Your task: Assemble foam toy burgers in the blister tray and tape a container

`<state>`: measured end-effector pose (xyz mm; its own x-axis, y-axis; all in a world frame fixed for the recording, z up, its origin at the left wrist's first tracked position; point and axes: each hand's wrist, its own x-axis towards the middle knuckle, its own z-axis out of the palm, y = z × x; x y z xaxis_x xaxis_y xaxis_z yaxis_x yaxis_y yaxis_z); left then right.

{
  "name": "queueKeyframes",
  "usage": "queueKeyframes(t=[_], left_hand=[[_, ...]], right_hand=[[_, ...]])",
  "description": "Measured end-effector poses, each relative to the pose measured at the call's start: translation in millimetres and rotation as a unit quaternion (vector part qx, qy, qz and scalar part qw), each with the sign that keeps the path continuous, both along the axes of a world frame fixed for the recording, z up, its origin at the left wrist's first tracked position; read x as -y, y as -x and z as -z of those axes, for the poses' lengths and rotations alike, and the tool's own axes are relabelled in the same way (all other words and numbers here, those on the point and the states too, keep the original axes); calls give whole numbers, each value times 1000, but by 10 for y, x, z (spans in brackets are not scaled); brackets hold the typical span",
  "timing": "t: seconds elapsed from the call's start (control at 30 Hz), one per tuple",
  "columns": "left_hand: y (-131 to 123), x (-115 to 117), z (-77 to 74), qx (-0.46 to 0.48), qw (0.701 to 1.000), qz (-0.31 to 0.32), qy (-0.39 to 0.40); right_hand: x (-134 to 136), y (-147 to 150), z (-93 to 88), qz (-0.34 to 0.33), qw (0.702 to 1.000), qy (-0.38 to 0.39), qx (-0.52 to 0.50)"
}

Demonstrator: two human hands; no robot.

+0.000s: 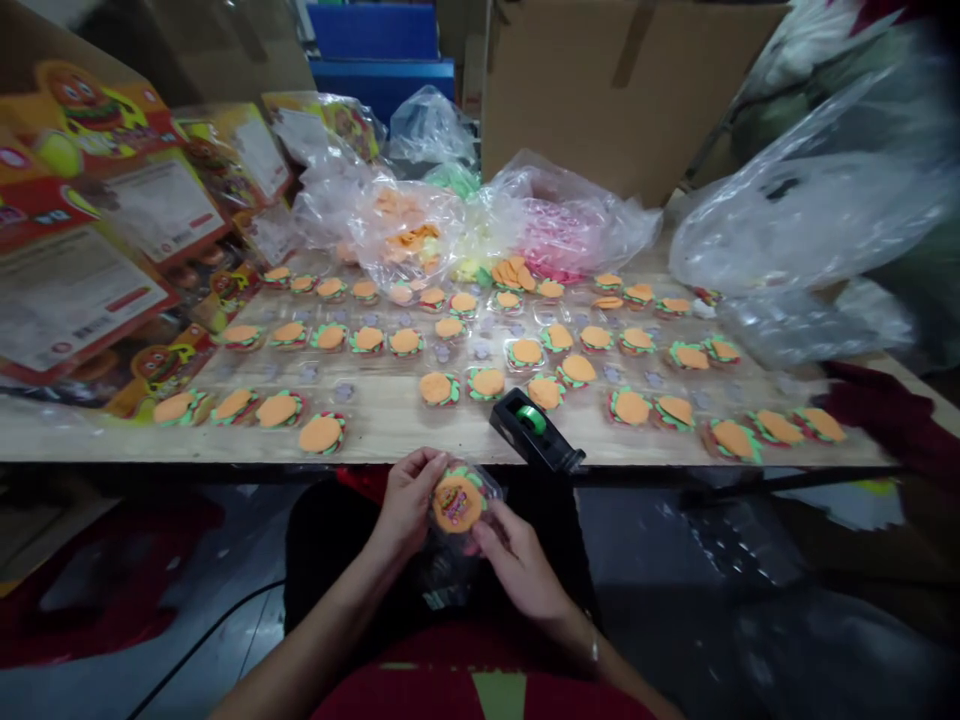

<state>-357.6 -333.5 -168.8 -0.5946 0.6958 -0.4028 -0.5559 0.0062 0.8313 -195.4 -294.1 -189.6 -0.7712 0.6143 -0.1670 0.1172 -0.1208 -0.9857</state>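
Note:
Over my lap, in front of the table edge, both hands hold a clear plastic case with a toy burger (457, 503) in it. The burger shows an orange bun, a green frill and a printed label on top. My left hand (409, 497) pinches the case at its upper left, fingers closed. My right hand (520, 562) grips its lower right side, thumb near the bun. The lower part of the case hangs between my hands and is dim. Just beyond stands a black tape dispenser (534, 430) with a green roll, at the table's front edge.
Several rows of toy burgers in clear cases (321, 434) cover the wooden table (386, 425). Behind them lie plastic bags of orange pieces (412, 235) and pink pieces (551, 235). Printed display boxes (82, 270) stand left, a large carton (600, 100) behind. A dark red sleeve (885, 410) shows at right.

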Motion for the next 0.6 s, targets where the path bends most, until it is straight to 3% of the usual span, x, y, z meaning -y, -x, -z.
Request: queueKeyframes(t=[0.07,0.13,0.33,0.4,0.47,0.53,0.6], left_hand=[[0,-12,1,5,1000,-22,-4],[43,16,25,16,999,-29,3],[339,169,152,-12,999,-18,44],[568,141,165,-85,994,5,70],[853,40,154,-174,980,23,93],[1144,-119,129,-228,967,40,105],[1398,-301,105,-272,952,76,117]], right_hand=[[29,129,72,-14,996,84,-24],[12,220,156,-27,993,109,-36],[-100,413,226,-104,993,37,-26],[-223,539,191,-129,988,-82,-2],[-409,724,161,-87,950,-295,49],[-615,947,159,-16,865,-487,124],[-788,1160,189,9,787,-584,198]])
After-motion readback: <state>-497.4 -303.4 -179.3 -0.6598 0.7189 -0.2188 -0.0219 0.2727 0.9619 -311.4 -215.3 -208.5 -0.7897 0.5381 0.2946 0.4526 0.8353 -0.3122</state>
